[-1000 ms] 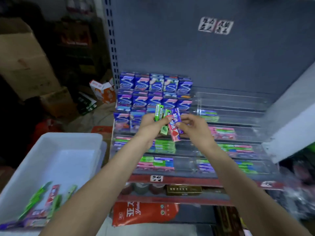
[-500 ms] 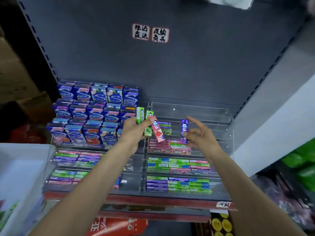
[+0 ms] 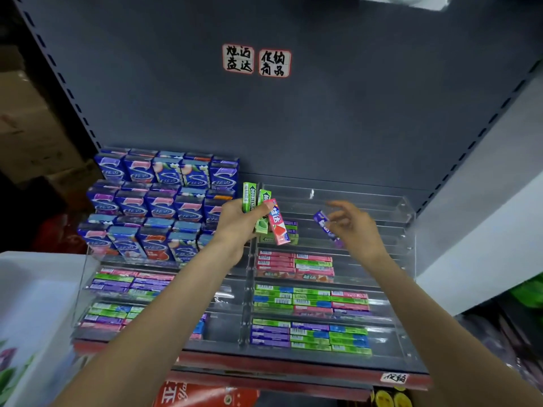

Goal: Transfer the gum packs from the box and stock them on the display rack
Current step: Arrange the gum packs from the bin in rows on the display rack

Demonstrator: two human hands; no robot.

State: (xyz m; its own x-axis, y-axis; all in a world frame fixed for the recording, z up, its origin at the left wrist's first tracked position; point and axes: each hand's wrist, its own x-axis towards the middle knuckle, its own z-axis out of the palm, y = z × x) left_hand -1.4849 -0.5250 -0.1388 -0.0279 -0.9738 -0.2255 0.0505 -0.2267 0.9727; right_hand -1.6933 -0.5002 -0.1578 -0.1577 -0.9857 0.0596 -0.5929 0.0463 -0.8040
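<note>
My left hand (image 3: 239,220) grips a fan of gum packs in front of the rack: two green ones (image 3: 249,197) and a pink one (image 3: 278,222). To its right, my right hand (image 3: 354,226) pinches a single purple gum pack (image 3: 324,224) over the upper right tiers of the clear tiered display rack (image 3: 408,227). Rows of green, pink and purple packs lie flat in the rack's lower tiers (image 3: 311,301). The white box (image 3: 32,292) stands at the left edge, and only a corner of its contents shows.
Blue and purple gum cartons (image 3: 158,207) are stacked in the rack's left half. A grey shelf back panel (image 3: 293,118) with two handwritten labels rises behind. Cardboard boxes (image 3: 26,127) sit at far left. Red packages (image 3: 202,395) lie on the shelf below.
My view has swung right, so the white box slid off to the left. My right hand drew the purple pack out of the left hand's bundle and carried it right over the rack.
</note>
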